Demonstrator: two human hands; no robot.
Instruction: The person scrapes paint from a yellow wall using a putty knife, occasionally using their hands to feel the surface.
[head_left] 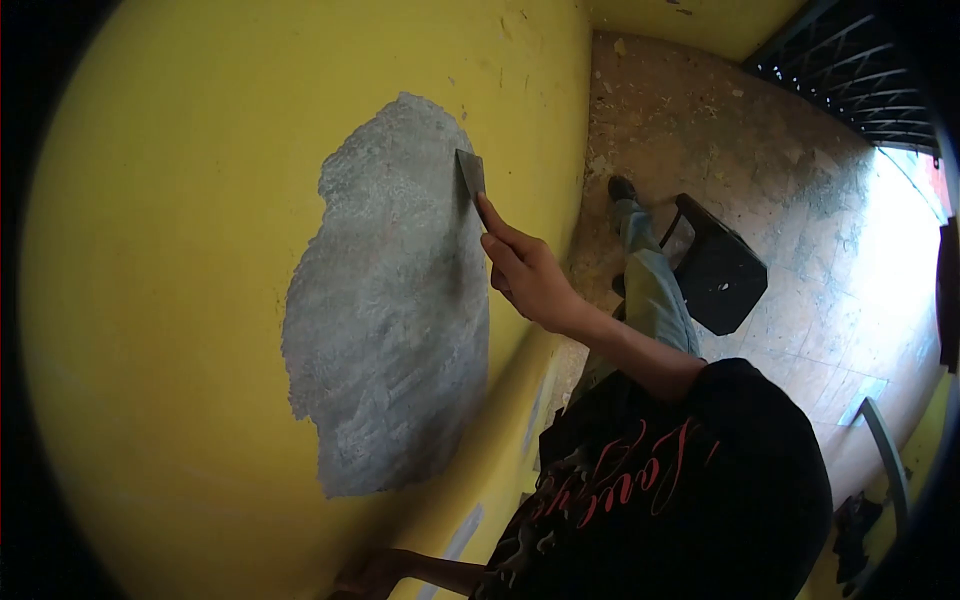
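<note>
My right hand [530, 280] grips a putty knife [472, 178], with a finger stretched along it. The knife's flat blade touches the upper right edge of a rough grey patch [390, 300] on the yellow wall [180, 250]. Low in the view, my left hand [370, 575] is beside the wall in deep shadow. Its fingers are too dark to make out, and whether it holds anything cannot be seen.
A black stool [725, 275] stands on the dusty, debris-strewn floor [700, 120] beside my legs [655, 290]. A dark metal lattice [850, 70] is at the upper right. A grey-green bar [885, 450] shows at the lower right.
</note>
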